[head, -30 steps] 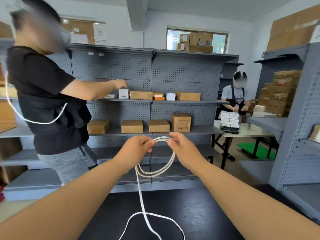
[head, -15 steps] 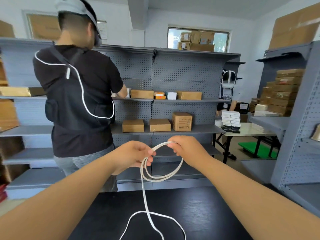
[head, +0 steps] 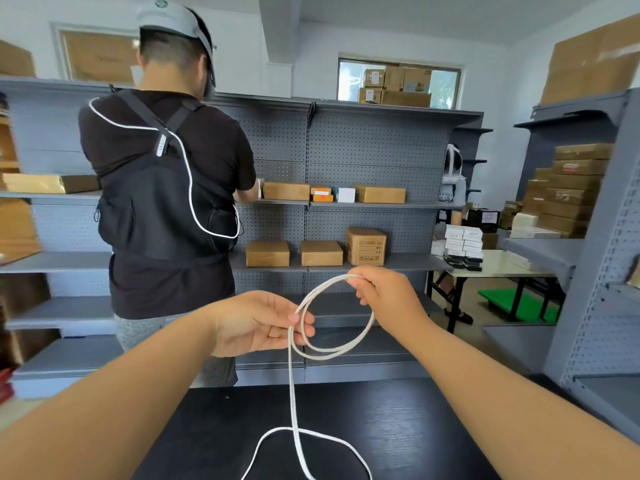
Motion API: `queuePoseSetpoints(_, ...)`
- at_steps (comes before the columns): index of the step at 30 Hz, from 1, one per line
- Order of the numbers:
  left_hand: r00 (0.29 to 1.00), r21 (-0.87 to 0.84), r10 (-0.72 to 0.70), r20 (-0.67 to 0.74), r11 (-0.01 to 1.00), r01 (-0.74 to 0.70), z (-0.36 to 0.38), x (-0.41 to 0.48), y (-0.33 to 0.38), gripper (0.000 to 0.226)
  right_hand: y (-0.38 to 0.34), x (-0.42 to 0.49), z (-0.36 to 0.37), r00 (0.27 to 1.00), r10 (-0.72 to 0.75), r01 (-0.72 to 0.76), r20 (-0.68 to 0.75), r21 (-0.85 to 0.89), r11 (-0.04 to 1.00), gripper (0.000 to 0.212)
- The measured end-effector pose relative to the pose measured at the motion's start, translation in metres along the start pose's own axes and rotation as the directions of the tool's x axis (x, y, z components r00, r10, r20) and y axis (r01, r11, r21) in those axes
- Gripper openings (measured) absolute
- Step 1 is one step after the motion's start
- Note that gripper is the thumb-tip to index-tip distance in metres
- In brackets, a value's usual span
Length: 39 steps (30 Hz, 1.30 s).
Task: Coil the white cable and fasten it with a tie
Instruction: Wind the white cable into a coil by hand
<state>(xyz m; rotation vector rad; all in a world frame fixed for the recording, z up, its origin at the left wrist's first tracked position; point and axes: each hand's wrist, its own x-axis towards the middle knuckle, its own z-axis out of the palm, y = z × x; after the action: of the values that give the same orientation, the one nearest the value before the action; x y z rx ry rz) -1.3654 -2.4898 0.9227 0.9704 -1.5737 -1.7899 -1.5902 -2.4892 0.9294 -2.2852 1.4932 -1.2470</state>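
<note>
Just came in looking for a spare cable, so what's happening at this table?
A person is coiling a white cable in the air above a black table. The right hand pinches the top of the loops, and the left hand holds the strands at the loops' left side. A couple of loops are formed; the rest hangs down and lies loose on the table. No tie is on it yet. Another person faces the grey shelving behind.

Cable coil (head: 332, 320) held between left hand (head: 256, 323) and right hand (head: 388, 292) above the table (head: 415, 427), loose cable end trailed down onto the table, shelving (head: 363, 157) behind, a person (head: 166, 188) stood left before the shelving.
</note>
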Motion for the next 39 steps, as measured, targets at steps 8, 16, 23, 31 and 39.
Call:
queuePoseSetpoints(8,0.978,0.182,0.101,-0.181,0.981,-0.068,0.006,0.004,-0.003,0.013,0.006,-0.001,0.002,0.995,-0.007,0.009,-0.1,0.02,1.0,0.02)
queuePoseSetpoints(16,0.924,0.146,0.185,-0.334,0.979,-0.143,0.016,0.014,-0.019,0.01,0.01,-0.002,0.006,0.982,-0.048,0.05,-0.182,0.004,0.999,0.019)
queuePoseSetpoints(23,0.953,0.102,0.128,-0.276,0.989,-0.104,0.022,0.017,-0.028,0.025,0.012,-0.004,-0.001,0.98,-0.051,0.045,-0.191,-0.031,0.998,0.02)
queuePoseSetpoints(31,0.897,0.174,0.198,-0.395,0.975,-0.138,0.02,0.017,-0.019,0.024,0.018,-0.009,-0.007,0.981,-0.049,0.041,-0.186,-0.048,0.998,0.019)
queuePoseSetpoints(39,0.8,0.262,0.328,-0.503,0.94,-0.221,0.036,0.031,-0.032,0.027,0.013,-0.01,0.001,0.962,0.102,-0.061,-0.253,0.167,0.984,0.022)
